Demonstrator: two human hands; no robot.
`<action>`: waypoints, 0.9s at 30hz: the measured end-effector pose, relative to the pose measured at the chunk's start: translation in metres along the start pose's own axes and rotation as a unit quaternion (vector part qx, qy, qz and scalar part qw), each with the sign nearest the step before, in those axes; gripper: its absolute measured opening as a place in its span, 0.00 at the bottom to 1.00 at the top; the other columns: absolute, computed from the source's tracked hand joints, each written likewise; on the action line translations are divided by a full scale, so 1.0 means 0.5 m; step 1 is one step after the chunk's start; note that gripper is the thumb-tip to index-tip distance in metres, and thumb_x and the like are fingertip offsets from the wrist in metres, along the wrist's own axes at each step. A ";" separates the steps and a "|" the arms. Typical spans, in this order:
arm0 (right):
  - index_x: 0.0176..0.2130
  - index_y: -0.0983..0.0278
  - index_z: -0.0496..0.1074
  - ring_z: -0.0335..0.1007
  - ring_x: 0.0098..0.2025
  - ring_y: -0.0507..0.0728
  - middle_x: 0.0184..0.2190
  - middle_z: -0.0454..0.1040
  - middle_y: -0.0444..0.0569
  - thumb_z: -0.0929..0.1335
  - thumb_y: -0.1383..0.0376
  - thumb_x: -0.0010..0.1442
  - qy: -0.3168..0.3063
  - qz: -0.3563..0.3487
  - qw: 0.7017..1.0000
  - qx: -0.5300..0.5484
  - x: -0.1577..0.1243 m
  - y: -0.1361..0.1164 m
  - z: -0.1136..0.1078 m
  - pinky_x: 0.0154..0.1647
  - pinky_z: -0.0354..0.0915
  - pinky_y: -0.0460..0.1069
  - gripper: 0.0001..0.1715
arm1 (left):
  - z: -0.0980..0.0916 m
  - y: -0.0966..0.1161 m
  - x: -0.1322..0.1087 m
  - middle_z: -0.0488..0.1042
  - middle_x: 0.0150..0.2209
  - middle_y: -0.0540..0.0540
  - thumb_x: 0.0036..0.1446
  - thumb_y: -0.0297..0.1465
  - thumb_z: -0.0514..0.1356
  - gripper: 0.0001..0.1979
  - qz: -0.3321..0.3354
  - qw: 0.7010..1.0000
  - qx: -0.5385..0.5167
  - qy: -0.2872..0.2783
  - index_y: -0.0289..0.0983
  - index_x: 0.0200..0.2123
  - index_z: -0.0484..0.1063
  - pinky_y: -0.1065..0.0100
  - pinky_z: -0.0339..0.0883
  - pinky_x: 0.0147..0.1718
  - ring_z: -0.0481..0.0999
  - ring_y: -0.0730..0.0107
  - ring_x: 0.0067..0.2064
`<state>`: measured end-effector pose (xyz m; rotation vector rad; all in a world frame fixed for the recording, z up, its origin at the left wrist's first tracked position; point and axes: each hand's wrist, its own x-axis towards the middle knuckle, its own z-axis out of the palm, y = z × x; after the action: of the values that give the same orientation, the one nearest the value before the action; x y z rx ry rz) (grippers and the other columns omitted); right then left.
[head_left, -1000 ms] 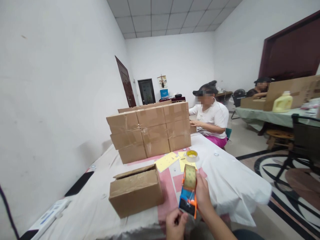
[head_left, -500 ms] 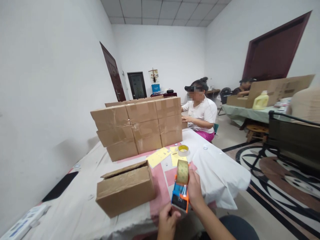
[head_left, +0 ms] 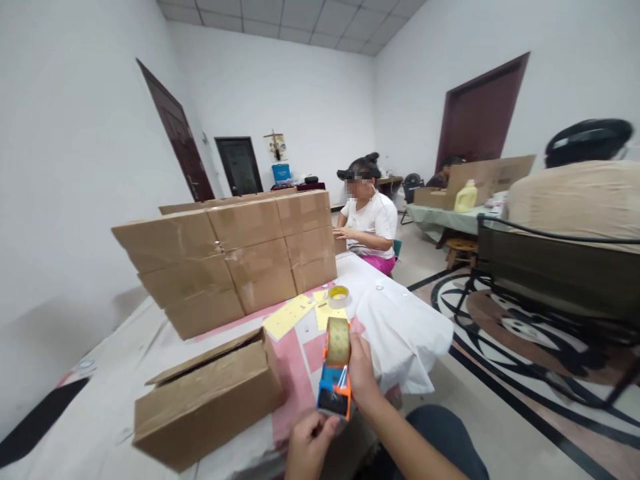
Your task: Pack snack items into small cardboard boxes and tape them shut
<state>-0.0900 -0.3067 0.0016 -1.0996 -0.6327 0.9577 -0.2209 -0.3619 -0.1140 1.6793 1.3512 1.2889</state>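
Tape dispenser [head_left: 333, 380] and both hands sit farther left in view than a second ago, the head having swung right to bring in a person's beige-clad back [head_left: 575, 200]. Near the close edge of the white tablecloth [head_left: 400, 327], the right hand [head_left: 364, 373] curls round the dispenser's side, while the left hand [head_left: 309, 441], thumb and fingers drawn together, is just beside its lower end; whether it pinches tape I cannot tell. Beyond lie a tape roll [head_left: 339, 302] and yellow sheets [head_left: 286, 320], with a carton [head_left: 215, 417] at left, flap slightly raised, and stacked boxes [head_left: 260, 270] behind.
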 end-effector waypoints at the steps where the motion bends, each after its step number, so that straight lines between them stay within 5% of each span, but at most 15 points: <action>1: 0.30 0.62 0.72 0.70 0.31 0.57 0.26 0.73 0.44 0.68 0.42 0.52 -0.001 0.013 1.000 0.005 -0.001 -0.001 0.000 0.33 0.67 0.50 0.26 | -0.004 -0.001 -0.001 0.67 0.18 0.48 0.56 0.59 0.57 0.33 0.014 1.000 0.009 -0.002 0.37 0.14 0.66 0.71 0.58 0.25 0.64 0.70 0.24; 7: 0.32 0.61 0.72 0.72 0.35 0.58 0.29 0.74 0.45 0.70 0.42 0.49 0.006 0.048 0.998 0.033 -0.005 -0.003 0.001 0.34 0.68 0.50 0.26 | -0.015 0.004 -0.003 0.67 0.17 0.49 0.58 0.56 0.58 0.32 0.066 0.997 0.029 0.006 0.37 0.14 0.67 0.72 0.57 0.23 0.64 0.71 0.23; 20: 0.33 0.60 0.72 0.72 0.38 0.59 0.32 0.75 0.46 0.71 0.40 0.49 -0.034 0.034 0.998 0.052 -0.039 -0.037 0.034 0.38 0.70 0.52 0.28 | -0.022 0.022 -0.019 0.62 0.16 0.51 0.43 0.64 0.62 0.35 -0.050 0.997 -0.039 0.052 0.36 0.13 0.68 0.71 0.57 0.23 0.60 0.71 0.23; 27: 0.33 0.60 0.71 0.72 0.34 0.56 0.28 0.73 0.43 0.70 0.43 0.53 -0.044 0.031 0.996 0.069 -0.072 -0.066 0.048 0.34 0.69 0.49 0.24 | -0.061 0.012 -0.017 0.64 0.15 0.49 0.44 0.59 0.65 0.31 -0.025 0.999 -0.029 -0.009 0.36 0.12 0.71 0.71 0.60 0.20 0.63 0.71 0.20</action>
<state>-0.1159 -0.3324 0.0418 -0.9632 -0.5979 1.0925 -0.2474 -0.3747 -0.1011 1.6053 1.3240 1.2691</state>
